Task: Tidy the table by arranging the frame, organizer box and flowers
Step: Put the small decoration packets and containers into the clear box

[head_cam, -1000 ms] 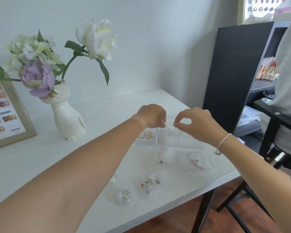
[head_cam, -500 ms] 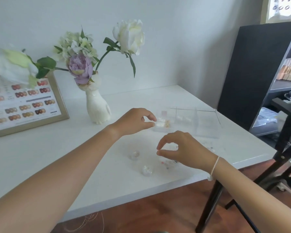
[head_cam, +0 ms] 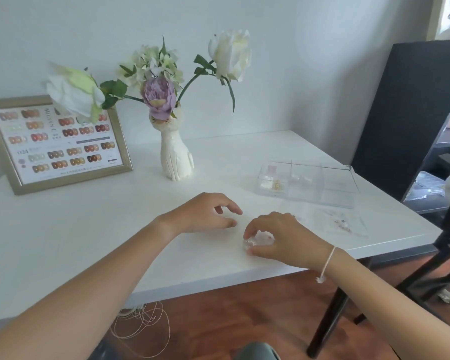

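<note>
- Table (head_cam: 63, 229): white top bearing all the task's items; the near edge runs just under both wrists.
- Frame (head_cam: 59, 141): gold-edged, leaning upright at the back left. It is judged rigid and moderately heavy, possibly glazed, so best gripped by both side rails rather than by the face.
- Flowers (head_cam: 156, 81): white, pale-green and lilac blooms in a white hand-shaped vase (head_cam: 176, 158), just right of the frame; one bloom overlaps the frame's upper corner. The vase looks ceramic, hence brittle and top-heavy under the long stems; hold is advised low on the body, not on the soft stems.
- Organizer box (head_cam: 309, 181): clear, compartmented, open-topped, at the right of the table. It appears light, stiff and slick, with loose small contents; a level lift by the two long walls is suggested.
- Clear packets (head_cam: 340, 224): flat on the table in front of the box, thin and limp.
- Left hand (head_cam: 205, 214): hovers loosely curled near centre, fingers apart, holding nothing visible.
- Right hand (head_cam: 283, 237): arched, fingertips closed around a small clear container (head_cam: 255, 241) resting on the table; light and slippery by appearance.
</note>
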A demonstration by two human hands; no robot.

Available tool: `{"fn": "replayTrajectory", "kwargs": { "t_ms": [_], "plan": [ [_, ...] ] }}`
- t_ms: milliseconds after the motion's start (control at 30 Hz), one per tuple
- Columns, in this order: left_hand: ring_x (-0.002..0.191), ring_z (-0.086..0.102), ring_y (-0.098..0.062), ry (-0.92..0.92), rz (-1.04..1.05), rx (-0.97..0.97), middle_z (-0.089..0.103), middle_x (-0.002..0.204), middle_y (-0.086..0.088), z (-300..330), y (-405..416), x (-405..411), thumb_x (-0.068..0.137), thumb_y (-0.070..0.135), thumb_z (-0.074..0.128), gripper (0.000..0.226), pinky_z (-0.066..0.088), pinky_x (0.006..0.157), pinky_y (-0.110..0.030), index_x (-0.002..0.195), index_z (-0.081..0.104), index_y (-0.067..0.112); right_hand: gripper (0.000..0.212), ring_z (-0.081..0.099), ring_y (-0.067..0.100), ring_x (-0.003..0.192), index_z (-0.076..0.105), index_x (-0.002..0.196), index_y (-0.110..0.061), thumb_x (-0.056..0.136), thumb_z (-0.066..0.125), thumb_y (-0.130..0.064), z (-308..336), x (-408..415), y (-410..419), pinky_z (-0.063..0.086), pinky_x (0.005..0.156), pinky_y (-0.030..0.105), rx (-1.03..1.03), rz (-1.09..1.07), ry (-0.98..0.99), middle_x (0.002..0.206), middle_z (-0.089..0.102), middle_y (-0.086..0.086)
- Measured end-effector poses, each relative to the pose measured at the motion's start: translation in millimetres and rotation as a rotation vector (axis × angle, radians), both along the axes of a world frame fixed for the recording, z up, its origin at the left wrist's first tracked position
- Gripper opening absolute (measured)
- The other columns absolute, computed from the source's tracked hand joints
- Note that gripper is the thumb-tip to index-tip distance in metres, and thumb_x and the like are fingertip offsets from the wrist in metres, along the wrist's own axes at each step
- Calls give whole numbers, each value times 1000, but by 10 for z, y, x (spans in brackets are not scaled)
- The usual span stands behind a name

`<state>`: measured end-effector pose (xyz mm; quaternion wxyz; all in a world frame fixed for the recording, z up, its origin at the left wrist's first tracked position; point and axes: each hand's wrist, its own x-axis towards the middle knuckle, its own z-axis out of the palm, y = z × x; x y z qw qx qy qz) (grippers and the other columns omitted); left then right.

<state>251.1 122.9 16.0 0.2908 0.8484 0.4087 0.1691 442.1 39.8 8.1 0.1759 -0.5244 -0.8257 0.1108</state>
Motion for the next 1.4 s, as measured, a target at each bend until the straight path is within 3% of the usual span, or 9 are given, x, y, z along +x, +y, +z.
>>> {"fn": "replayTrajectory", "kwargs": {
  "t_ms": [100,233,333,500,667,867,1000,1200,1400],
  "plan": [
    [94,54,2,22,12,9,61,99,28,-17,-10,-40,75,43,67,14,37,68,-9,86,62,50,21,49,7,92,62,97,-31,79,63,-41,43,61,16,32,86,25,-3,-11,41,99,64,-15],
    [90,55,2,23,11,24,62,97,25,-71,2,-63,75,43,67,12,37,66,-1,83,62,51,15,52,2,89,64,90,-33,76,67,-39,185,255,78,37,78,15,-1,-71,151,94,64,-20],
    [89,56,0,2,-5,38,63,95,24,-97,25,-51,75,43,66,11,37,65,-1,83,63,50,12,56,9,89,64,86,-32,76,69,-35,319,459,163,44,79,23,34,-119,203,93,66,-18],
    [88,56,-2,-26,-24,64,65,93,25,-73,79,33,75,43,67,9,37,64,-3,82,66,47,11,55,11,86,64,85,-27,76,70,-32,503,896,354,39,71,14,123,-270,273,95,66,-10],
    [85,56,-4,-101,-50,94,66,90,26,51,134,263,74,41,69,10,38,64,-4,85,69,40,11,54,13,85,61,83,-28,78,67,-36,568,1243,571,39,67,24,117,-401,257,89,61,-14],
    [78,54,-7,-157,-68,148,66,92,24,341,274,692,76,36,69,7,38,63,-3,84,69,36,13,54,13,85,61,85,-24,78,67,-33,527,1373,839,42,80,30,44,-452,170,94,61,-8],
    [75,52,-9,-161,-70,166,68,99,15,501,407,970,77,36,69,7,40,65,-6,84,67,36,16,56,17,95,62,86,-21,77,68,-33,534,1373,944,44,91,36,-73,-446,50,97,62,-5],
    [61,51,16,-98,-67,179,65,93,13,557,627,1292,78,36,68,8,34,57,3,84,67,32,19,57,18,93,66,91,-12,76,70,-23,526,1378,1022,41,74,24,-156,-395,48,104,66,4],
    [63,47,26,-57,-102,202,65,91,11,457,780,1482,79,33,68,15,32,59,5,91,70,24,21,55,18,95,65,94,-12,77,69,-23,525,1389,1081,41,80,27,-181,-362,1,108,65,3]
  ]
}}
